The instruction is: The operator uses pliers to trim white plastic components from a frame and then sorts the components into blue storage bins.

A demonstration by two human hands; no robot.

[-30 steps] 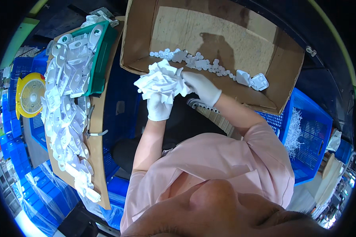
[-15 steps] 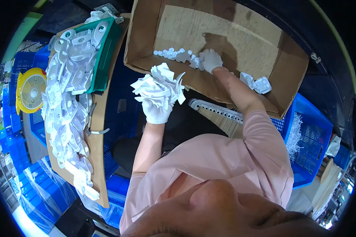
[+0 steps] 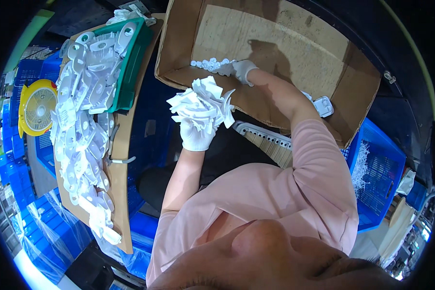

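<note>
My left hand (image 3: pixel 197 134), in a white glove, holds up a thick bunch of small white plastic parts (image 3: pixel 200 105) just outside the near wall of a large cardboard box (image 3: pixel 280 34). My right hand (image 3: pixel 243 70), also gloved, reaches into the box and rests on a row of the same white parts (image 3: pixel 209 64) along its near inner edge. Whether its fingers grip any of them is hard to tell. One more white part (image 3: pixel 323 105) lies farther right in the box, past my forearm.
On the left, a board (image 3: pixel 121 140) carries a long heap of larger white plastic pieces (image 3: pixel 82 125) and a green tray (image 3: pixel 130 72). A yellow fan (image 3: pixel 36 107) sits further left. Blue crates (image 3: pixel 379 174) stand at right and below. A white slatted grille (image 3: pixel 266 137) lies under my right arm.
My right hand left the bunch, went into the box and slid left along the row of parts. My left hand kept the bunch raised, shifting slightly.
</note>
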